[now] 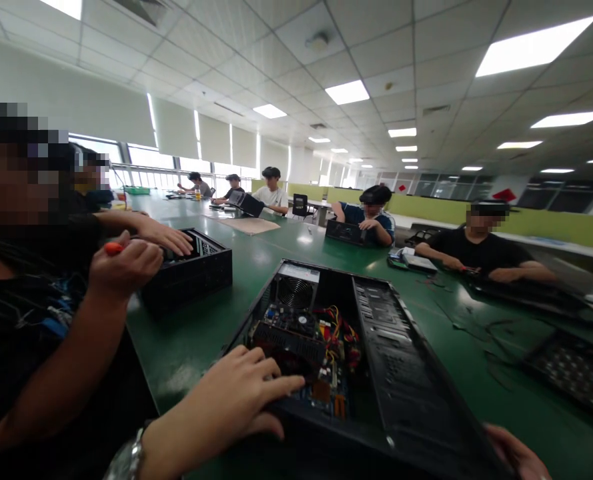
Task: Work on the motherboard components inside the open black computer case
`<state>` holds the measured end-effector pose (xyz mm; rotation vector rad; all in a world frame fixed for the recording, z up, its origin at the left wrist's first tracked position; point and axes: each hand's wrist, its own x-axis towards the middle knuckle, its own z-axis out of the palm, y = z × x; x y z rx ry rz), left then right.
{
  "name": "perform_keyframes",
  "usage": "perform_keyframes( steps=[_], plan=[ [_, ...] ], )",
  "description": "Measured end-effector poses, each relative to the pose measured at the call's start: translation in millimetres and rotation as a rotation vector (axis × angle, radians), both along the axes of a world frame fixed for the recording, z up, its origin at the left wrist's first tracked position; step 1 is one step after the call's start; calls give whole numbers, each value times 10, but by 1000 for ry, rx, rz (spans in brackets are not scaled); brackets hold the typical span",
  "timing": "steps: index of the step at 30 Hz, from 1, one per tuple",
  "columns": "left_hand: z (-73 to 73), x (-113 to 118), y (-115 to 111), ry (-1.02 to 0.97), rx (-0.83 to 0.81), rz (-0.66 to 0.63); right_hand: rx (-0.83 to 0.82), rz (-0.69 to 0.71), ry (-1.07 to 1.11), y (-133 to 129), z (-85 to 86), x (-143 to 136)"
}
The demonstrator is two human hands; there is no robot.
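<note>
An open black computer case [416, 373] lies on the green table [176, 360]. Inside it are a power supply with a fan [296, 291], red and yellow cables [332, 323] and a graphics card [289, 343]. My left hand [236, 397], with a watch at the wrist, reaches over the near left edge of the case. Its fingers are apart, the index finger stretched over the parts, and nothing is held. At the lower right corner of the case is my right hand [519, 453], partly cut off by the frame, against the case's side.
Close on the left, a person's hand with an orange-handled tool [113, 249] is beside another black case [189, 280]. Across the table, people work on further cases [349, 233]. Loose cables [499, 340] and a black perforated panel [573, 367] lie at the right.
</note>
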<state>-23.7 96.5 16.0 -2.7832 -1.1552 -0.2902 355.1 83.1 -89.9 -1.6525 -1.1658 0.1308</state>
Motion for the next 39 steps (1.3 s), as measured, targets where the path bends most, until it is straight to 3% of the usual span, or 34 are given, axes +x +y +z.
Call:
perform_keyframes(
  steps=[4,9,13,17,19,21,26,30,34,39],
  plan=[
    [-194,-233,440,-54,145,299,217,-5,377,582,176,-569],
    [-424,-347,697,-228,368,384,232,28,387,1434,275,-1181],
    [-545,15,540,-386,344,245,232,61,357,1921,249,-1538],
    [-714,539,329,-399,259,-101,198,103,341,2139,229,-1671],
    [-828,696,305,-365,210,-256,171,123,339,2077,156,-1577],
    [-933,761,341,-320,157,-330,133,151,320,1889,19,-1365],
    [-1076,858,631,-212,92,-391,-14,215,205,1092,-392,-618],
    [-1164,1142,929,-209,103,-448,-83,189,153,592,-547,-278],
    [-1291,1341,1114,-271,24,-386,-110,224,113,481,-577,-277],
    [-1343,1231,1129,-328,-163,-303,-146,261,90,561,-577,-312]
  ],
)
